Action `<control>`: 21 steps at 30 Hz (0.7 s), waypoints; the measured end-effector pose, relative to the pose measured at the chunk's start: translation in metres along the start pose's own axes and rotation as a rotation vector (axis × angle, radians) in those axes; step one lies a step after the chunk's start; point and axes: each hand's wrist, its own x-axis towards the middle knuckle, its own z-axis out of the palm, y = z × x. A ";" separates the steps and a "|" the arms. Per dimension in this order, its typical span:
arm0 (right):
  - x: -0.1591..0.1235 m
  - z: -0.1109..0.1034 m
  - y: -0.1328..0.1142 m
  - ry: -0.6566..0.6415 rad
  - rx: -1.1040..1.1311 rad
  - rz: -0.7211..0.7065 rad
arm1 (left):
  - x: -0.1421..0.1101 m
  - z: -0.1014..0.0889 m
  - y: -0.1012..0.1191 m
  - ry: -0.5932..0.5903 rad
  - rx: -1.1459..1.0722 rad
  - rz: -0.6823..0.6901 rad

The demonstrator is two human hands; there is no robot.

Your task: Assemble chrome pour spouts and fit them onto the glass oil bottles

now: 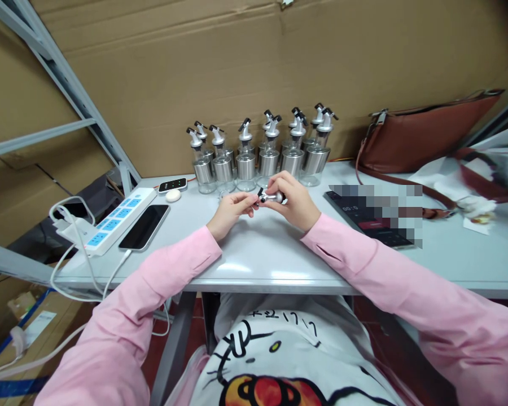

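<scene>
Right hand [295,202] grip pinches silver spout [273,197], left hand [232,211] grip its black lever [260,192], just in front of bottle row [246,165]; those look topped (held spout seems unmounted, still left).

Along the back edge of the smooth, gleaming worktop [271,251], glass dispenser bottles [269,162] are wearing brushed-metal sleeves [291,163]; nearer the front edge, a pourer spout [273,197] is showing silvery gloss and black plastic.

The right hand [296,200] partly hides the silver pourer [272,197].
</scene>
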 end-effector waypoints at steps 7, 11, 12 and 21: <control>-0.002 0.003 -0.001 0.011 -0.051 0.019 | -0.001 0.001 0.002 0.050 -0.036 -0.017; -0.004 0.006 -0.002 -0.033 -0.061 -0.011 | -0.001 0.001 0.001 0.040 -0.057 -0.018; -0.004 0.006 -0.003 -0.039 -0.069 -0.026 | -0.001 0.002 0.001 0.038 -0.061 -0.018; -0.004 0.005 -0.004 -0.066 -0.225 -0.133 | -0.005 0.005 0.003 -0.047 -0.059 -0.081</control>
